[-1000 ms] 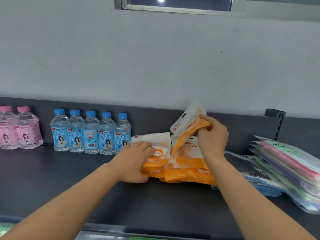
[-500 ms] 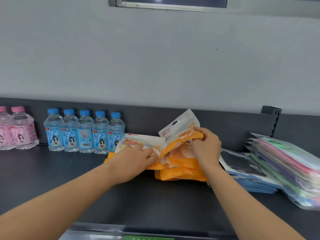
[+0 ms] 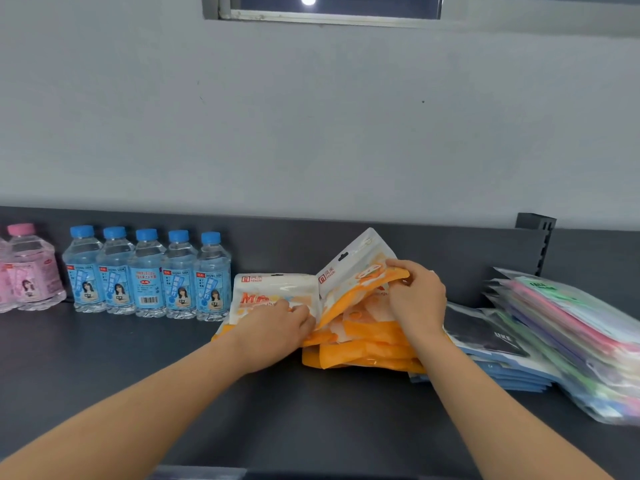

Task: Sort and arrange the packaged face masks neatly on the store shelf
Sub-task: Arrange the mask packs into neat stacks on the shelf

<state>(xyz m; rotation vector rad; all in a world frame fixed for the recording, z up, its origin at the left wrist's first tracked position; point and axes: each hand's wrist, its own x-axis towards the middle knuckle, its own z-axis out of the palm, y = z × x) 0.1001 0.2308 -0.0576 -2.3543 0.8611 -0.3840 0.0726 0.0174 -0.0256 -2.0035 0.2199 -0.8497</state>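
Head view: on the dark store shelf (image 3: 173, 358), against a grey wall (image 3: 311, 133) under a window (image 3: 332, 5), an untidy stack of orange mask packs (image 3: 374, 348) at centre. Just left of it and touching, a flat mask pack (image 3: 273, 292), white over orange, face up. Left hand (image 3: 277, 332) palm down on that pack, fingers curled at its right edge, thumb hidden. Right hand (image 3: 417, 299) pinching the top orange edge of a tilted mask pack (image 3: 349, 275), raised off the stack and leaning back. Hands close together, not touching. To the right, a low pile of black and blue packs (image 3: 485, 337), then a taller pile of multicoloured packs (image 3: 571, 327). To the left, five blue-capped bottles (image 3: 147, 275) in a row along the back; beyond them, pink-capped bottles (image 3: 31, 271) at the frame edge.
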